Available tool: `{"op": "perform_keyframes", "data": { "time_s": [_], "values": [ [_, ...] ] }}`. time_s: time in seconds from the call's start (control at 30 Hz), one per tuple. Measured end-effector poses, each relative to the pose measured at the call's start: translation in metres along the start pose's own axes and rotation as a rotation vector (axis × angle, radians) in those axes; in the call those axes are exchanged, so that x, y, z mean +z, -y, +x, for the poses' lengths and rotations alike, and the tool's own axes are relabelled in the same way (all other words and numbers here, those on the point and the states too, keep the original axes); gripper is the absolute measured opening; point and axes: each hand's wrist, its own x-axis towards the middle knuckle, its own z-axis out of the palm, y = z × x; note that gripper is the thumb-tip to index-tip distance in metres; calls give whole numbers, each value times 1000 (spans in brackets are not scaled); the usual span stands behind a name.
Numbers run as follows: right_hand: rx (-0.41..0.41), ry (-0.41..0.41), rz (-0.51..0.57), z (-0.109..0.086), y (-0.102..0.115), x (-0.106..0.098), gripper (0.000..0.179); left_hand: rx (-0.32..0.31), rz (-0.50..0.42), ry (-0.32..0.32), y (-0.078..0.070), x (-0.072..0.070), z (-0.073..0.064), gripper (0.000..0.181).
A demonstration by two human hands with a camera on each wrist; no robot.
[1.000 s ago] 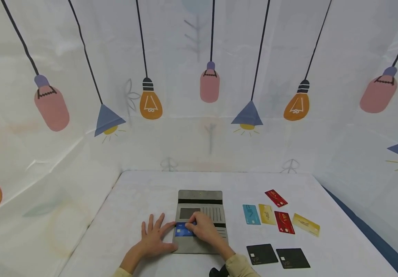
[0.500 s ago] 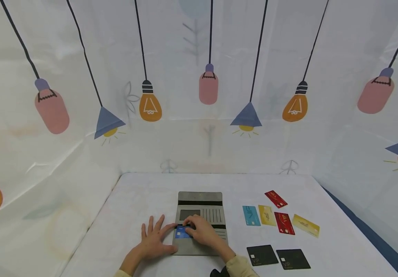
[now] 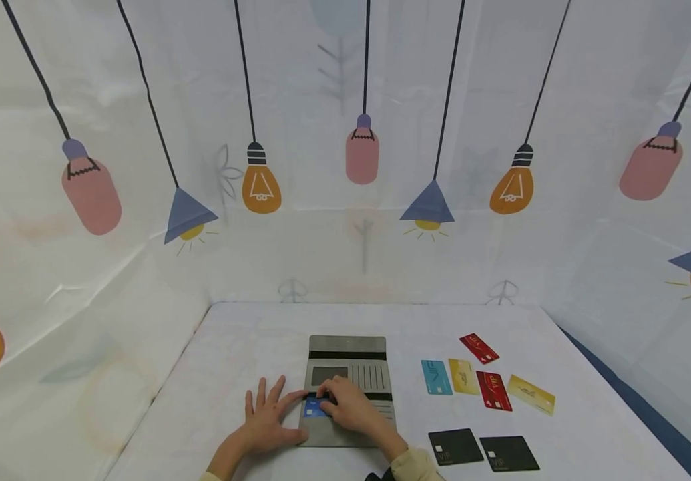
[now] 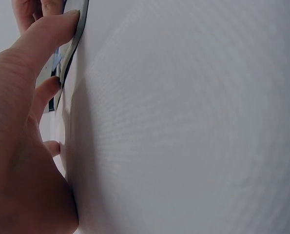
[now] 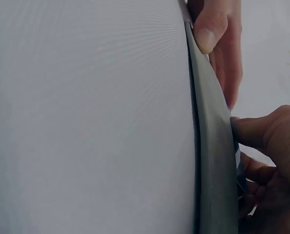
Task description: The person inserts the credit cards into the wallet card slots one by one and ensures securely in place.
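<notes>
A grey card wallet (image 3: pixel 336 437) lies unfolded on the table, with a dark window and rows of slots across it. My left hand (image 3: pixel 267 417) rests beside it with fingers spread; its thumb and index fingertip touch the wallet's left edge. On the wallet's lower left part is a blue bank card (image 3: pixel 314 407), just below a black band. My right hand (image 3: pixel 352 407) reaches over the wallet, fingers bent, gripping the card and covering its right side. In the right wrist view, the right thumb (image 5: pixel 252 131) lies at the wallet's near side with curled fingers behind it.
To the right are two red cards (image 3: pixel 493 391), two yellow cards (image 3: pixel 531 394) and a teal card (image 3: pixel 436 377). Nearer the front lie two black VIP cards (image 3: pixel 456 446). A white sheet printed with lamps (image 3: pixel 363 160) hangs behind the white table (image 3: pixel 249 334).
The right hand's fingers have shifted from a pinch on the blue card's face to a lower, flatter hold. The card's upper edge now shows below the black band. The left hand stays put.
</notes>
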Motion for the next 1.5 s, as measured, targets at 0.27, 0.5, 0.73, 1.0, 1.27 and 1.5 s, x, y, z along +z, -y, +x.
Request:
{"op": "perform_keyframes", "data": {
  "time_s": [0.27, 0.5, 0.73, 1.0, 1.27, 1.5],
  "values": [
    [-20, 32, 31, -3, 6, -5, 17, -5, -15, 3, -1, 0, -3, 80],
    [-36, 92, -53, -5, 13, -4, 18, 2, -18, -5, 0, -3, -6, 79],
    [1, 96, -91, -13, 15, 0, 22, -14, -30, 15, 0, 0, -5, 79],
    [-20, 134, -213, -23, 24, -5, 55, -32, -18, 20, -1, 1, -5, 77],
    [3, 145, -291, -26, 30, -5, 66, -57, -13, 26, -1, 1, -2, 77],
    [8, 108, -312, -25, 32, -6, 61, -51, 3, 21, -2, 0, 1, 77]
  ]
}}
